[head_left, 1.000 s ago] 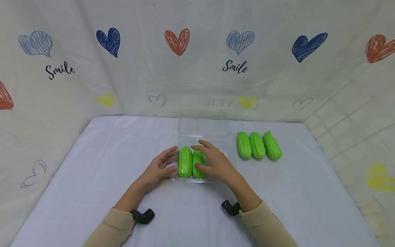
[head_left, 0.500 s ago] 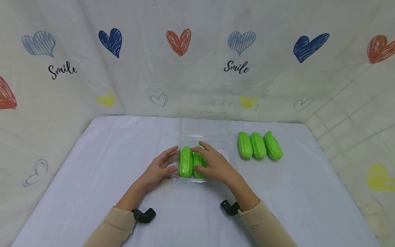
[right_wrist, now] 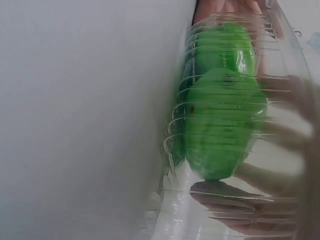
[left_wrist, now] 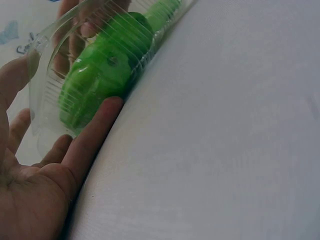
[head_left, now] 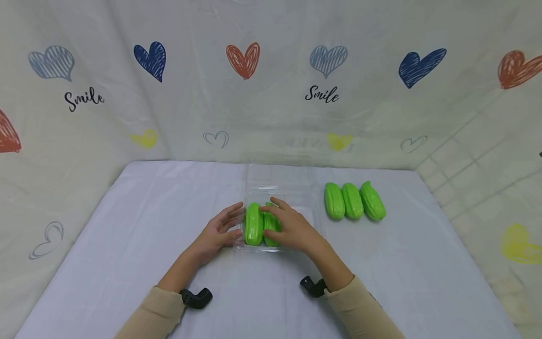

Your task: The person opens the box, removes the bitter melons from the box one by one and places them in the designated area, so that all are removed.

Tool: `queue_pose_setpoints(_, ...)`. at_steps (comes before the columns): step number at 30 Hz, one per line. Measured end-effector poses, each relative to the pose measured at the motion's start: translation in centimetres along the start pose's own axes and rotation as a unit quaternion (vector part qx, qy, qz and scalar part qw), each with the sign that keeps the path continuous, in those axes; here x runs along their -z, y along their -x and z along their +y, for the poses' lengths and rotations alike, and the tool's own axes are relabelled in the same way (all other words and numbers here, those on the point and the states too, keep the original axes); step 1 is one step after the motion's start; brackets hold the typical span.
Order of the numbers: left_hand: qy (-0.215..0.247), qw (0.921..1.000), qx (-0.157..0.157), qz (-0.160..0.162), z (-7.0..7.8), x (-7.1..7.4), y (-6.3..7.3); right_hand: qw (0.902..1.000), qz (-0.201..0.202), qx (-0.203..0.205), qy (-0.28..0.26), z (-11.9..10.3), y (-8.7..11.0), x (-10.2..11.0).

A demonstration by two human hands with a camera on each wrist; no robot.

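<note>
A clear plastic clamshell box [head_left: 254, 249] lies with its lid [head_left: 275, 175] folded back. Inside, at the left, sit two ridged green vegetables, plastic-looking and cucumber-shaped: a left one [head_left: 254, 225] and a right one [head_left: 271, 222], side by side. My left hand [head_left: 217, 235] is spread at the box's left wall, its thumb [left_wrist: 95, 131] low along the outside in the left wrist view. My right hand [head_left: 296, 229] reaches into the box, fingers and thumb curved over the right vegetable and partly hiding it. Through the ribbed wall, the right wrist view shows the green vegetables [right_wrist: 222, 122] one behind the other.
Three more green vegetables [head_left: 353, 201] lie in a row on the white cloth, right of the box. The white-covered table [head_left: 106, 263] backs onto a hanging sheet [head_left: 186, 108] printed with hearts. A black wrist device [head_left: 195, 298] sits at the left sleeve.
My right hand has shifted slightly left over the right vegetable. The left hand keeps its place at the box's wall, and the head view has tilted a little.
</note>
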State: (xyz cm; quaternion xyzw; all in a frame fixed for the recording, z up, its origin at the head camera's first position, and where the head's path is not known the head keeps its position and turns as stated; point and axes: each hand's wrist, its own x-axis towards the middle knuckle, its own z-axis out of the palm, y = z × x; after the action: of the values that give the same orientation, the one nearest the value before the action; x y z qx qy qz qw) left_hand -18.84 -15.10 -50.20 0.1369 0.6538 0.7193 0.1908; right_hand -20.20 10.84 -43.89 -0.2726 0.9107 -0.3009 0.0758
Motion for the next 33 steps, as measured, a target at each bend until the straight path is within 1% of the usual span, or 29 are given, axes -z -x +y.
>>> queue_pose_setpoints(17, 0.008, 1.0, 0.005, -0.001, 0.1, 0.06, 0.22, 1.0, -0.006, -0.004, -0.002, -0.31, -0.11, -0.03)
queue_pose_setpoints(28, 0.01, 0.9999, 0.005, -0.001, 0.32, -0.08, 0.0, 0.9996, 0.029, 0.003, 0.007, 0.23, -0.04, 0.17)
queue_pose_setpoints(33, 0.009, 1.0, 0.004, 0.001, 0.19, -0.01, 0.02, 0.9993, 0.036, 0.005, 0.01, 0.18, 0.12, 0.5)
